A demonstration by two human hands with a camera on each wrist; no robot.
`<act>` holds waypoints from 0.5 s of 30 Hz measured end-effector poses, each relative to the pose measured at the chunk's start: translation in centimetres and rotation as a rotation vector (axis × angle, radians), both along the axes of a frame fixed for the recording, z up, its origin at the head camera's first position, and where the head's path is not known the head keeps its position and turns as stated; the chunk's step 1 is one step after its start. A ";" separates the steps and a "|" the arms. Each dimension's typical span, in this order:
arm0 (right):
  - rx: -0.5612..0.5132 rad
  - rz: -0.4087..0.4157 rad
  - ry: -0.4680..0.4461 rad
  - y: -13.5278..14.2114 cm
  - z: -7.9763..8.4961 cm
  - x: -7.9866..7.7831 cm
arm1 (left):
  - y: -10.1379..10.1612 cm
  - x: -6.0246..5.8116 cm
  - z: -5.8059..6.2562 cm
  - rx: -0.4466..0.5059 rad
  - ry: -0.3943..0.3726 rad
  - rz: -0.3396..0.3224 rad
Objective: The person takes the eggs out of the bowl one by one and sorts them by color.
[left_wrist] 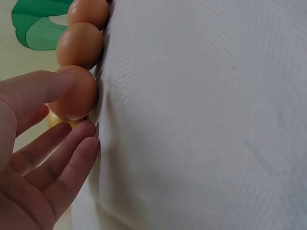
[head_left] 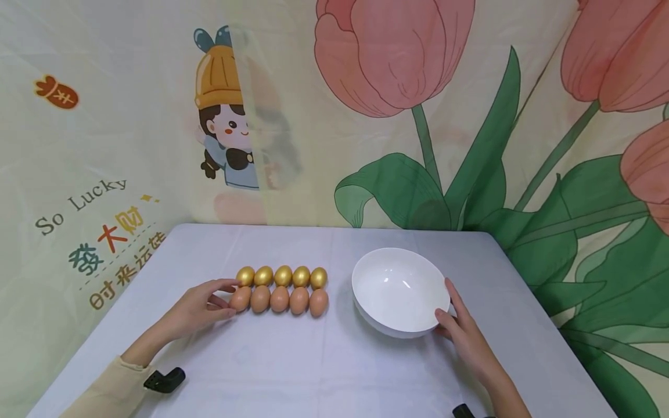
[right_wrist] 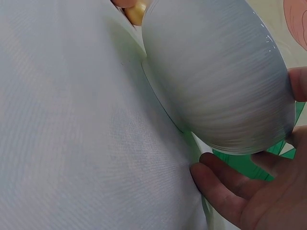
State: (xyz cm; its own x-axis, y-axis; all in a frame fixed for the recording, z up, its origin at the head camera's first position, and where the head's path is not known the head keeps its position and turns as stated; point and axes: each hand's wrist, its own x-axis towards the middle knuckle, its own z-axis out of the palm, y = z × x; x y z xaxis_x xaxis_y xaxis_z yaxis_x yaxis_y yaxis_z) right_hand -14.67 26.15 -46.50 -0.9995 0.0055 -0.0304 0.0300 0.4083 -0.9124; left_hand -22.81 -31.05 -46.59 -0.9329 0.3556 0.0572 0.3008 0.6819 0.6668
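Note:
Five-by-two style rows of eggs lie on the table's left half: several gold eggs (head_left: 283, 276) behind, several brown eggs (head_left: 279, 299) in front. My left hand (head_left: 201, 305) is at the left end, its thumb and index finger spread at either side of the leftmost brown egg (left_wrist: 79, 98). In the left wrist view the thumb overlaps that egg, while the other fingers extend loosely beside it. A white bowl (head_left: 399, 290) stands to the right, its inside bare. With the thumb at the rim and fingers against the outer wall, my right hand (head_left: 465, 334) holds its right side.
A white cloth covers the table (head_left: 292, 371). Behind it hangs a backdrop (head_left: 292, 116) printed with tulips and a cartoon figure. A black strap piece (head_left: 165, 380) sits by the left sleeve (head_left: 112, 389).

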 end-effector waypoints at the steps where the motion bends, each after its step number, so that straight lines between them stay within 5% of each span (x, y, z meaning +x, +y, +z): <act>1: 0.002 -0.001 0.000 0.0 0.0 0.0 | 0.0 0.0 0.0 -0.001 0.001 -0.002; 10: 0.001 -0.003 -0.003 0.0 0.5 0.1 | -0.2 0.5 1.0 -0.013 0.003 0.009; 15: 0.028 0.027 0.045 0.7 1.2 0.3 | -0.8 1.0 2.1 -0.043 0.080 0.037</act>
